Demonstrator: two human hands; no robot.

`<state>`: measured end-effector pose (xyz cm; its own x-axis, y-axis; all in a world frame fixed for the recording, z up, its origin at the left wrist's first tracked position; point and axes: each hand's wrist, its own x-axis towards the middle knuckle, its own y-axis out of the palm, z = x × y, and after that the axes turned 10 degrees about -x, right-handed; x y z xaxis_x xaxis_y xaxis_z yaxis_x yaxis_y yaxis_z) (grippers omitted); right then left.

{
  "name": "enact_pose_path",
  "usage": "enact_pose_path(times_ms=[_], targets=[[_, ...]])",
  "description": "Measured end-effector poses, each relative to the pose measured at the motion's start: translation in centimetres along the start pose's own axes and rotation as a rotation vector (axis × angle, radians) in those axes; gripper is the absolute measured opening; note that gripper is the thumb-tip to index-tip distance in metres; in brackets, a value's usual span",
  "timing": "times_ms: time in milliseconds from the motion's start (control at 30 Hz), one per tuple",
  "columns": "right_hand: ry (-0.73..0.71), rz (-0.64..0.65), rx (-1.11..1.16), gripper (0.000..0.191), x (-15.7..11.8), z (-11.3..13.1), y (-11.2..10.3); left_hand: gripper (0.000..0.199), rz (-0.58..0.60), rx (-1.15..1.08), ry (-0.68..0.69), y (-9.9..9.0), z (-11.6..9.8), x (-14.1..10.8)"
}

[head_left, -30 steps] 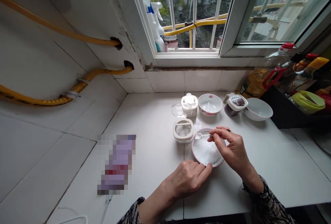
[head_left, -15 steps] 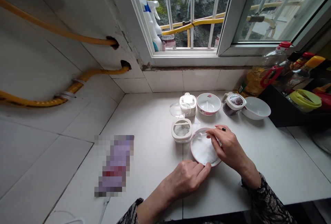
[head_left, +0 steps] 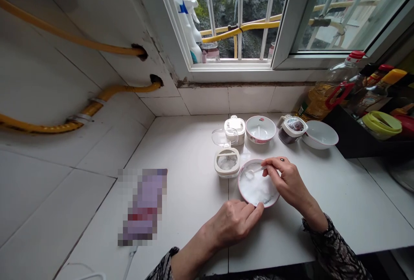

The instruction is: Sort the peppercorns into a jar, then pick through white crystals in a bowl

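A bowl (head_left: 258, 194) with a pink rim holds a white granular substance (head_left: 255, 187). My right hand (head_left: 286, 181) is over its right side, fingers pinched on the handle of a small white spoon (head_left: 250, 173). The spoon's head rests in the white grains near the far left of the bowl. At the near rim, my left hand (head_left: 237, 222) grips the bowl's edge with fingers curled; the thumb is partly hidden. Just left of the bowl stands a clear seasoning jar (head_left: 227, 163) with its lid raised and white contents inside.
Behind are a closed white-lidded jar (head_left: 235, 127), a flowered bowl (head_left: 261, 131), a jar of dark contents (head_left: 291, 130) and a white bowl (head_left: 321, 135). An oil bottle (head_left: 326, 86) and a black rack (head_left: 343, 135) stand right. A pixelated purple object (head_left: 145, 206) lies left.
My right hand has shifted slightly right and away from the bowl's middle, so more of the spoon and white grains shows. My left hand stays at the rim.
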<state>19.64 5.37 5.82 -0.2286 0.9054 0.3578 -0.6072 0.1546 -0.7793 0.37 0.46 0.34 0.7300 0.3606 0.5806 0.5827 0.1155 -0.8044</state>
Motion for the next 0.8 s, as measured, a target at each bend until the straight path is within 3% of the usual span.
enact_pose_path(times_ms=[167, 233, 400, 467, 667, 800], targets=[[0.180, 0.020, 0.121, 0.020, 0.07, -0.19, -0.32, 0.024, -0.036, 0.001, -0.001, -0.06, 0.00, 0.19], [0.143, -0.012, 0.076, 0.019, 0.09, -0.21, -0.28, 0.024, -0.027, 0.003, 0.001, -0.02, 0.01, 0.15], [-0.161, -0.041, -0.092, 0.024, 0.16, -0.22, -0.19, 0.025, 0.010, 0.019, -0.007, 0.13, 0.00, -0.15], [-0.216, -0.057, -0.144, 0.025, 0.20, -0.34, -0.17, 0.026, 0.014, 0.018, -0.009, 0.17, -0.01, -0.22], [-0.198, -0.067, -0.157, 0.024, 0.11, -0.52, 0.28, 0.025, 0.010, 0.024, -0.001, 0.17, 0.00, -0.19], [-0.063, -0.043, -0.063, 0.022, -0.02, -0.33, 0.52, 0.025, 0.003, 0.023, 0.004, 0.07, 0.02, -0.11]])
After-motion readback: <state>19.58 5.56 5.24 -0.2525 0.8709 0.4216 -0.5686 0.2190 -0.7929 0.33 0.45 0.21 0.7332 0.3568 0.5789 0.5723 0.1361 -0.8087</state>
